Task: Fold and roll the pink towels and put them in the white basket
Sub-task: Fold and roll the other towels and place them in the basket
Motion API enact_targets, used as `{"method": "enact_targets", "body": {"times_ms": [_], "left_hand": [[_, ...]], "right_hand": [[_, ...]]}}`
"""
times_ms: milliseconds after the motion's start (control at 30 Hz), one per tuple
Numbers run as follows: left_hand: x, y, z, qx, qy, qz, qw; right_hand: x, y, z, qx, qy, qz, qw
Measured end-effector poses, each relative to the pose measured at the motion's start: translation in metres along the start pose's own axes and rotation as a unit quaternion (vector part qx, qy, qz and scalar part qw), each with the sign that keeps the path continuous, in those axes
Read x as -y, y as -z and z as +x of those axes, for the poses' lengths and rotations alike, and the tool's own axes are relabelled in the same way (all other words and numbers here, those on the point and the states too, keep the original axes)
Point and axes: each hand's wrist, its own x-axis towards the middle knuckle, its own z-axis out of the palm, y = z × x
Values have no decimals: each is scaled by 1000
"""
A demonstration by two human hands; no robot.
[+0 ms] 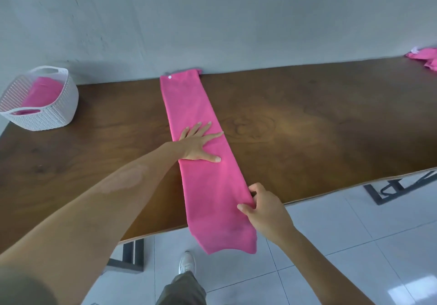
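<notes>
Your left hand (197,145) lies flat on the long pink microfibre towel (208,162), folded into a narrow strip; its grip is wide, fingers straight and spread, palm pressing the cloth down onto the dark brown wooden surface (307,120). Your right hand (264,210) is nearer to you than the left, at the strip's right edge close to the surface's front edge; its grip is narrow, thumb and curled fingers pinching the fold of the towel there.

The strip runs away from both hands to the grey wall (212,20), where its far end bunches against it; a small white dot shows near that end. The near end hangs past the front edge, below your right hand, over the white tiled floor (354,245).

Well to the left of your left hand, at the surface's far corner, stands the white woven plastic basket with handle cut-outs (60,111), with pink towel (41,93) already inside. Far to the right of your right hand, by the wall, lies a heap of loose pink towels (425,58), partly cut off by the frame.
</notes>
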Motion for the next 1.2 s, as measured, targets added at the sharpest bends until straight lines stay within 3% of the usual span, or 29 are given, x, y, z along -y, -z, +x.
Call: {"method": "enact_targets", "body": {"times_ms": [233, 467, 800, 1200], "left_hand": [[-54, -7, 0, 21, 142, -35, 989], [-105, -15, 14, 14, 244, -98, 965], [-112, -10, 60, -81, 252, 20, 964], [-109, -6, 130, -205, 278, -32, 938]], "right_hand": [[-52, 56, 10, -116, -26, -19, 993], [-88, 99, 61, -167, -53, -74, 982], [-113, 120, 140, -222, -54, -120, 966], [-120, 165, 261, -225, -46, -144, 963]]}}
